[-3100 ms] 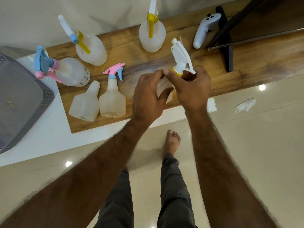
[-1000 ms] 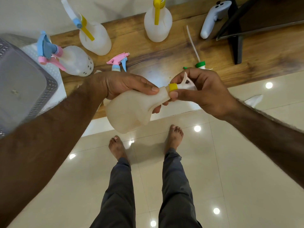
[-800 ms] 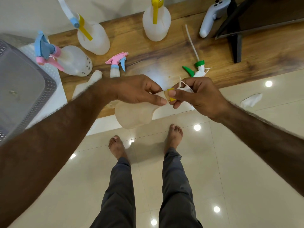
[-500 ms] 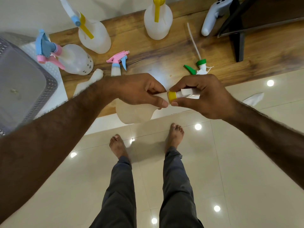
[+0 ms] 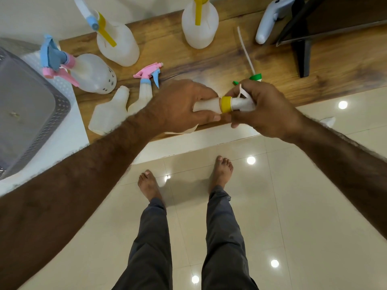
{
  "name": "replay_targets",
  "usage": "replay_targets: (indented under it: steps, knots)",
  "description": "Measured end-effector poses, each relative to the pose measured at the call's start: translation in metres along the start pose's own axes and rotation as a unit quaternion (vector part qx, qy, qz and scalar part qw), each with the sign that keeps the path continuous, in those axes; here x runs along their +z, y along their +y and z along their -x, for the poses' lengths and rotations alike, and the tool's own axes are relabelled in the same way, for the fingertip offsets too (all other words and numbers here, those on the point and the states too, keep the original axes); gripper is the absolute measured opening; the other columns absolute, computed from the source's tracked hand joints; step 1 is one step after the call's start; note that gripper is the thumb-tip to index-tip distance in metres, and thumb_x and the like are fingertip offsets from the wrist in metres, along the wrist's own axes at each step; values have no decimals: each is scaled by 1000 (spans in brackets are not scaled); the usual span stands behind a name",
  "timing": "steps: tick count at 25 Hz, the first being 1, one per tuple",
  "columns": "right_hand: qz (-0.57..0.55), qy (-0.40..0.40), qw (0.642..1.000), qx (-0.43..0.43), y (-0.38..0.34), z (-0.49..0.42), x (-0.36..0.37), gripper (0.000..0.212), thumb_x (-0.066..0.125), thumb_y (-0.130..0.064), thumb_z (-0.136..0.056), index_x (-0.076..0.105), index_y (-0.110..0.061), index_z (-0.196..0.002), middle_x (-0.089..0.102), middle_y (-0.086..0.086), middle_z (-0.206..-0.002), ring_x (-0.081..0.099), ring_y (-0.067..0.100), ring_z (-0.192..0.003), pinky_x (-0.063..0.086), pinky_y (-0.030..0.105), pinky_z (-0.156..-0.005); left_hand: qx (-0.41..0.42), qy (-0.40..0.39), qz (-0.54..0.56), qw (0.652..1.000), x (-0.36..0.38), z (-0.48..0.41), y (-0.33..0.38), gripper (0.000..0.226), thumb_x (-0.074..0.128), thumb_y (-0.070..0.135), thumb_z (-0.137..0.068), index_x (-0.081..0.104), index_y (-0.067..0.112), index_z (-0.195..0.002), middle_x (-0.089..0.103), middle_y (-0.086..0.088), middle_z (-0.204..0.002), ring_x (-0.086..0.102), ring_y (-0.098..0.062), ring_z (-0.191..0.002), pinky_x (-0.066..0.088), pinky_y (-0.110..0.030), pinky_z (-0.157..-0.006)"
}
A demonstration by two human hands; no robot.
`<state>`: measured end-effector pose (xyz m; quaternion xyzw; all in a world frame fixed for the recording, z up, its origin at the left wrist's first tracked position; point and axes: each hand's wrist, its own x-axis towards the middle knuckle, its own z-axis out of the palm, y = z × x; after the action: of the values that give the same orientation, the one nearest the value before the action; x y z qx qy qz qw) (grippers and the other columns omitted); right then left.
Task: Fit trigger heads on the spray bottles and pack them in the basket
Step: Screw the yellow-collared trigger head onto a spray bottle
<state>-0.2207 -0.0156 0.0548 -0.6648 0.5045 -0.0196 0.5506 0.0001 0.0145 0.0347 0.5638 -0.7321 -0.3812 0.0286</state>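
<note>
My left hand (image 5: 180, 105) grips a translucent spray bottle (image 5: 206, 104) by its neck, held sideways over the wooden shelf's front edge. My right hand (image 5: 266, 109) holds the white trigger head (image 5: 240, 102), whose yellow collar (image 5: 226, 104) sits on the bottle's neck. A green and white trigger head (image 5: 256, 76) with a long dip tube lies on the shelf behind my right hand. A headless bottle (image 5: 109, 114) lies to the left, beside a bottle with a pink and blue head (image 5: 146, 84). The grey basket (image 5: 60, 105) is at the far left.
Three bottles with heads fitted are on the wooden shelf (image 5: 209, 63): one lying with a blue and pink head (image 5: 90, 74), two upright with yellow triggers (image 5: 119, 45) (image 5: 200, 24). A white controller (image 5: 270, 19) and a dark monitor stand (image 5: 301, 51) are at the right. My bare feet are on the tiled floor.
My hands lifted the bottle off the shelf and turned it sideways. My right hand has turned on the yellow collar, and both hands moved back up toward the shelf edge.
</note>
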Motion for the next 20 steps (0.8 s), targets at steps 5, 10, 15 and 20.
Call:
replay_targets:
  steps: [5, 10, 15, 20]
  knots:
    - [27, -52, 998, 9, -5, 2, -6, 25, 80, -37, -79, 70, -24, -97, 72, -6, -91, 69, 2, -74, 59, 25, -68, 40, 10, -55, 998, -6, 0, 1, 64, 51, 67, -88, 65, 25, -135, 72, 2, -127, 63, -21, -114, 52, -46, -100]
    - [28, 9, 999, -36, -9, -3, -9, 21, 75, -27, -91, 75, -7, -99, 75, 16, -92, 69, 43, -81, 60, 52, -74, 66, 5, -87, 994, 1, -1, -1, 62, 48, 67, -93, 64, 25, -136, 73, 3, -123, 63, -19, -108, 50, -44, -99]
    - [-8, 6, 998, 58, -4, -10, -2, 38, 71, -43, -91, 75, -5, -91, 78, 13, -79, 77, 22, -67, 64, 45, -80, 73, 12, -97, 993, 17, 4, 5, 63, 45, 68, -91, 65, 25, -133, 74, 2, -112, 57, -15, -93, 40, -33, -89]
    - [26, 9, 998, -61, 6, 1, -8, 35, 86, -10, -79, 68, -13, -109, 70, -3, -97, 66, -6, -79, 60, 14, -72, 17, -6, -26, 1000, 10, -5, -3, 56, 58, 59, -93, 64, 24, -136, 71, 2, -131, 63, -20, -116, 47, -36, -98]
